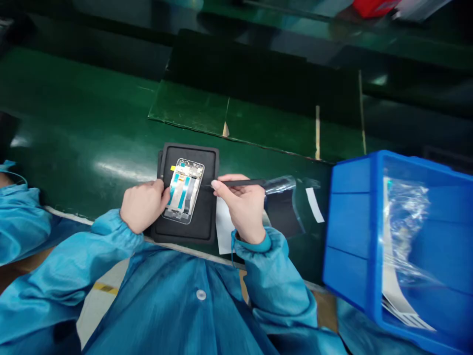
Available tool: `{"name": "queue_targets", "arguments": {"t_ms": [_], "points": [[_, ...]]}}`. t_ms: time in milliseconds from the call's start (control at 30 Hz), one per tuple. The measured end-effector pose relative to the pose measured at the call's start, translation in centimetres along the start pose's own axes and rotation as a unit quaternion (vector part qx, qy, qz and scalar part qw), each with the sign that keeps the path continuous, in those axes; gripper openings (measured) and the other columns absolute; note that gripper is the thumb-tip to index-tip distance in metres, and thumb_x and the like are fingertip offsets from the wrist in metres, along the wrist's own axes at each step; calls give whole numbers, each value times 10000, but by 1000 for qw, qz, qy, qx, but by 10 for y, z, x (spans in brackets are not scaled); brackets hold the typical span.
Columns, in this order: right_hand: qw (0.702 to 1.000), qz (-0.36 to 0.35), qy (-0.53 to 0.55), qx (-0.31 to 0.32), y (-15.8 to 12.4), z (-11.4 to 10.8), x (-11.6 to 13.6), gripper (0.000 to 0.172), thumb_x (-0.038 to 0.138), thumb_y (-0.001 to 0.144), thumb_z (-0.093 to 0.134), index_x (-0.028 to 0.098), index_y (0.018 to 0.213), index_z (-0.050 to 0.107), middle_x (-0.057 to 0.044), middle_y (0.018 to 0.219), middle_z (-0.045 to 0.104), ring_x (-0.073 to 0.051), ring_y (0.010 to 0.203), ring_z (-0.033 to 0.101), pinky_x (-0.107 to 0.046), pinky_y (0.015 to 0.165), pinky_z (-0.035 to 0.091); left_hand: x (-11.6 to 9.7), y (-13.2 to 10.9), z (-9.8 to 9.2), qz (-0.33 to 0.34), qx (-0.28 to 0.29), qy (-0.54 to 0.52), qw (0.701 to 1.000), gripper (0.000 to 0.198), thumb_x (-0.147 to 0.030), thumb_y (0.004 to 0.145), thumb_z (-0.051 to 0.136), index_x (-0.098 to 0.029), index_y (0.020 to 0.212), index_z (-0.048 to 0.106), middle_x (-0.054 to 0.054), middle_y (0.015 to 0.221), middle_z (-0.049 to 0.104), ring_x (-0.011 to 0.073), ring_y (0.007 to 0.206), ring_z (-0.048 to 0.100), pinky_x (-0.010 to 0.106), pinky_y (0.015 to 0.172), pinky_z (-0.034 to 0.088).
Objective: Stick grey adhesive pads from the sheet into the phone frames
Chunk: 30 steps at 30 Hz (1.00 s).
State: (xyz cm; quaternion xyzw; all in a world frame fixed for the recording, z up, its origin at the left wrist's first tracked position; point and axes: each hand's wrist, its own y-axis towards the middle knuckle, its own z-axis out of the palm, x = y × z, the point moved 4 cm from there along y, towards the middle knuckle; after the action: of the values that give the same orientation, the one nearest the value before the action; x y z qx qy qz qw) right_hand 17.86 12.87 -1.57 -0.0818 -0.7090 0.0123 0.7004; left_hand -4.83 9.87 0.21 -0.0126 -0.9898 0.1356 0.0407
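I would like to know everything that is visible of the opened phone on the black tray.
The opened phone is a rounded rectangle with a pale, metallic-looking interior. Small circuit parts crowd its upper end; blue strips run lengthwise below, and a small yellow tab juts out at upper left. It lies on the black tray, turned slightly, upper end toward the right. The left hand's thumb is at its left edge. Finer details are too small to tell.

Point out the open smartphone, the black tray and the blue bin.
Open smartphone (184, 191): head view, middle of its exposed inside.
Black tray (206, 209): head view, its bare right part.
Blue bin (348, 222): head view, outer wall.
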Motion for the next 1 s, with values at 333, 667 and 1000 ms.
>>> {"name": "queue_targets", "arguments": {"t_ms": [333, 667, 1000], "points": [[995, -11, -96, -2, 21, 43, -11, 217, 362, 748, 818, 188, 816, 707, -35, 723, 747, -174, 613, 711, -282, 584, 580, -25, 7, 5, 44, -95, -45, 994, 320, -265, 957, 427, -162, 742, 642, 90, 747, 658, 244, 697, 668, 358, 606, 377], [989, 21, -139, 55, 20, 45, -7, 197, 349, 760, 821, 188, 797, 714, -24, 704, 753, -170, 605, 721, -268, 564, 583, -27, -6, 9, 102, -192, -81, 973, 230, -294, 920, 528, -186, 748, 637, 54, 718, 601, 227, 688, 584, 373, 630, 378], [983, 18, -164, 85, 23, 47, -4, 190, 367, 778, 813, 197, 796, 731, -36, 752, 776, -188, 644, 751, -282, 592, 605, -17, 3, 22, 118, -203, -141, 962, 229, -326, 946, 508, -181, 1032, 663, 96, 910, 636, 240, 807, 564, 377, 700, 435]]}}
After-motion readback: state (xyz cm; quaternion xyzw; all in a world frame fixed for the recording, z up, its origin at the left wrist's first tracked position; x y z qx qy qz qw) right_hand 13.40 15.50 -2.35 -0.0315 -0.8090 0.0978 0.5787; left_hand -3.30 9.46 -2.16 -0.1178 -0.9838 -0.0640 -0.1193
